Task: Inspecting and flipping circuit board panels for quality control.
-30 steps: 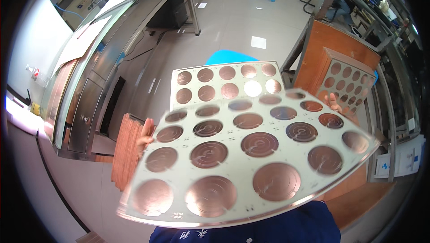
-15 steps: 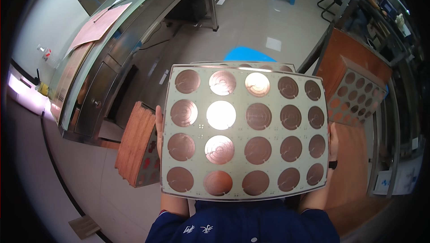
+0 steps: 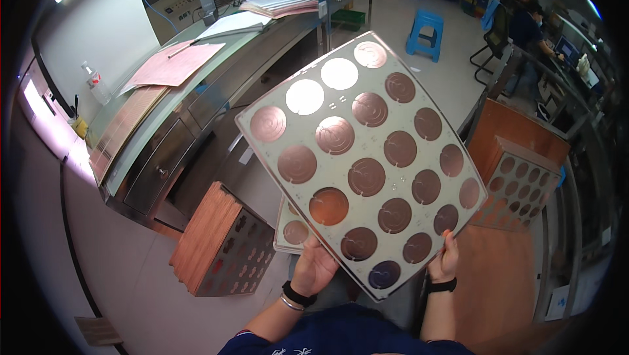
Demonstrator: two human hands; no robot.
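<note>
I hold up a rectangular circuit board panel (image 3: 352,135), pale greenish grey with rows of round copper discs, turned diagonally in front of me. My right hand (image 3: 445,260) is closed on its lower right edge, the thumb showing on the front face. At the lower left edge my left hand (image 3: 316,266) is closed on the panel, its palm partly in view and its fingertips hidden behind the board. Behind and below it, partly covered, lies a similar panel (image 3: 293,229), close to my left hand. What it rests on is mostly hidden.
On the floor at left stands a stack of reddish-brown boards (image 3: 211,240). A brown rack (image 3: 514,126) at right bears more disc panels (image 3: 517,188). A glass-topped metal desk (image 3: 160,171) carries papers (image 3: 180,63) and a bottle (image 3: 97,83). Farther off are a blue stool (image 3: 426,34) and a seated person (image 3: 527,31).
The panel has turned from level to diagonal, its upper left side swinging down. My left hand has moved from its left side to the lower edge. The view has tilted up.
</note>
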